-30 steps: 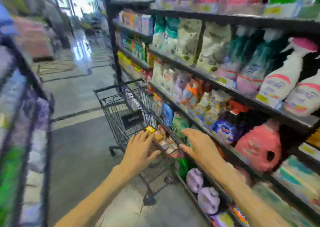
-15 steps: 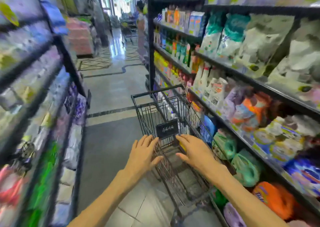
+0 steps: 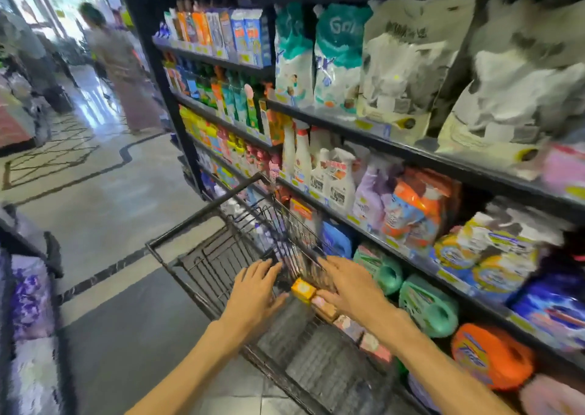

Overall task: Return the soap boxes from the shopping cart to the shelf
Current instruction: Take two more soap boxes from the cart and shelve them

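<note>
A black wire shopping cart [image 3: 202,215] stands in the aisle against the shelving [image 3: 411,154] on the right. Inside it, along its right side, lies a row of small soap boxes: a yellow-orange one [image 3: 303,289], a pink one [image 3: 324,308] and more pale ones [image 3: 373,345] nearer me. My left hand [image 3: 254,292] reaches into the cart just left of the yellow box, fingers spread, holding nothing. Over the pink box my right hand [image 3: 351,284] hovers with fingers apart, its fingertips close to or touching the boxes. The picture is blurred.
The right shelves hold detergent bags, spray bottles and jugs in green [image 3: 427,307] and orange [image 3: 490,354]. A second shelf unit [image 3: 28,303] lines the left edge. A person [image 3: 122,66] stands further down the aisle by the shelf end. Tiled floor lies between.
The view has swung right and closer to the cart. Both hands have dropped from the cart's near rim down into the basket, onto the row of soap boxes.
</note>
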Demonstrator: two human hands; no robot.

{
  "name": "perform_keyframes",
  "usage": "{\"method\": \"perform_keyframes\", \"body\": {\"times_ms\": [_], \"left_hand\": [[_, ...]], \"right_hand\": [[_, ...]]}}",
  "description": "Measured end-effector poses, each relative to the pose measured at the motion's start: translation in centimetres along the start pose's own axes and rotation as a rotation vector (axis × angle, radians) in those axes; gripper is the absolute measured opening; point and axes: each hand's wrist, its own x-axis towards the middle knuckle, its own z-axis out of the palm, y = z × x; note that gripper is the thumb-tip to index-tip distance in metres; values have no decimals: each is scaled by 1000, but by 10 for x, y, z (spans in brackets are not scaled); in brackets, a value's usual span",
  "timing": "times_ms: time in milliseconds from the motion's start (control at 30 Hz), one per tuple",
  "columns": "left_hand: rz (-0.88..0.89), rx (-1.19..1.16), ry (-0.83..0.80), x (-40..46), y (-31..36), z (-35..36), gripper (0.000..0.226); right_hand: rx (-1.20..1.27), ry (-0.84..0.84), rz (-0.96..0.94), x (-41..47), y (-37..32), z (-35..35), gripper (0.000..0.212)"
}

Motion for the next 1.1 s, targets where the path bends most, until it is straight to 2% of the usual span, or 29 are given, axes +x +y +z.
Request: {"method": "perform_keyframes", "body": {"times_ms": [300, 400, 533, 800, 900, 1000, 1100], "left_hand": [[499, -40, -151, 168, 38, 79, 75], [592, -39, -365, 207, 42, 118, 65], [618, -59, -474, 222, 41, 162, 63], [610, 44, -662, 253, 48, 329, 60], [611, 174, -672, 264, 57, 395, 65], [674, 256, -643, 278, 63, 452, 83], [717, 337, -594, 290, 66, 491, 82]], "right_hand": [[75, 5, 582, -15, 75, 34, 73], [128, -40, 812, -13, 81, 61, 71], [195, -62, 951, -21, 82, 97, 67], [403, -116, 1143, -33, 97, 228, 48], [482, -103, 1209, -34, 104, 271, 57], [466, -108, 1167, -40, 111, 307, 59], [436, -108, 1183, -39, 111, 328, 54]]}}
